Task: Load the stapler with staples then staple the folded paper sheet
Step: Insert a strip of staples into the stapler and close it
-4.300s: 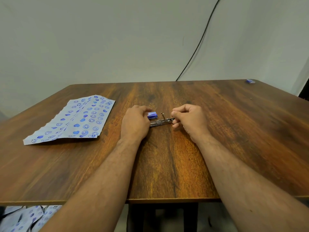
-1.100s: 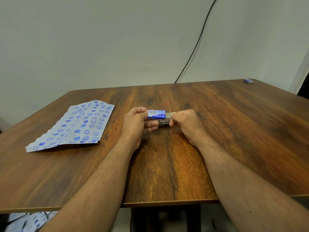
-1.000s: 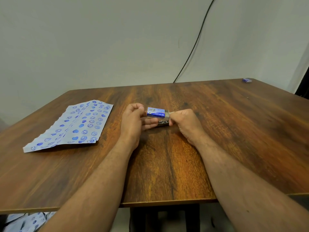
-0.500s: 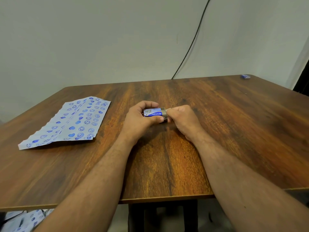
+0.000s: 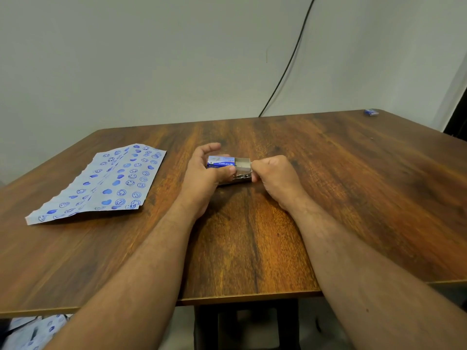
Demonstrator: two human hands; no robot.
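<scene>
The desk (image 5: 353, 198) is a broad wooden top, its near edge just under the forearms and its far edge against the wall; the middle and right of it give wide room for moving; the folded paper sheet (image 5: 106, 183), printed with blue hearts and smileys, lies flat at the left, well apart from the hands, so bringing it in later looks like an easy slide rightward. The left hand (image 5: 204, 175) holds the blue sleeve of the staple box (image 5: 221, 162), thumb along its near side and fingers arched over the far side; the right hand (image 5: 275, 175) has its grip pinching the right end of the box's pale inner tray (image 5: 242, 165), which stands partly drawn out to the right. Beneath the box something metallic shows, probably the stapler (image 5: 240, 176), resting on the desk between the hands; whether it is open cannot be told. The step in hand seems to be opening the box to reach a strip of staples; it goes best with the sleeve held level and the tray drawn slowly and straight, not fully out, lest loose strips spill; a second small blue box (image 5: 371, 112) sits at the far right corner, close to the edge and out of the way.
</scene>
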